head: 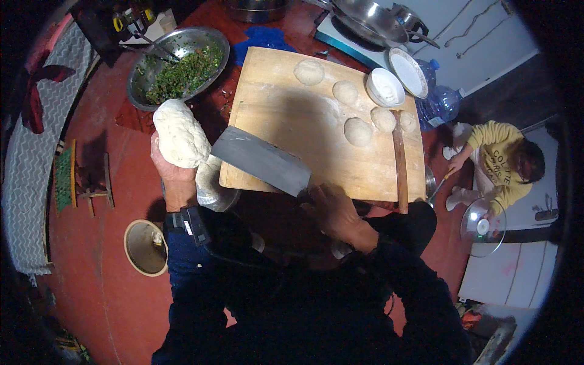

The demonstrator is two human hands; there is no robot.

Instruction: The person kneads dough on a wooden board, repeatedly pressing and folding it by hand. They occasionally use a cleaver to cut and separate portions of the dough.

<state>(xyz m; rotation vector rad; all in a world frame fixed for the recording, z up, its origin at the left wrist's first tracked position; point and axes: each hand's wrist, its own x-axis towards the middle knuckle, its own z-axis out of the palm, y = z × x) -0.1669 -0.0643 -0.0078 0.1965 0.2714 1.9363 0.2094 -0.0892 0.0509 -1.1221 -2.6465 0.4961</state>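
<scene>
My left hand [174, 175] holds a large lump of dough [181, 133] left of the wooden board [283, 123]. In my right hand [335, 212] is the handle of a cleaver [262, 159], its broad blade lying across the board's near left corner, the tip end close to the dough. Several round dough pieces [357, 132] rest on the right and far parts of the board. A wooden rolling pin [400, 169] lies along its right side. Near the far right edge stands a white bowl of flour [386, 87]. Below the raised dough, a metal bowl [219, 198] holds more dough.
A steel basin [223, 59] of chopped green filling stands at the far left. Beyond the board are a stove [351, 43] with a steel pan [369, 20] and a plate [409, 73]. A person [502, 159] at the right holds a glass lid [482, 226]. A bucket [146, 248] stands on the floor.
</scene>
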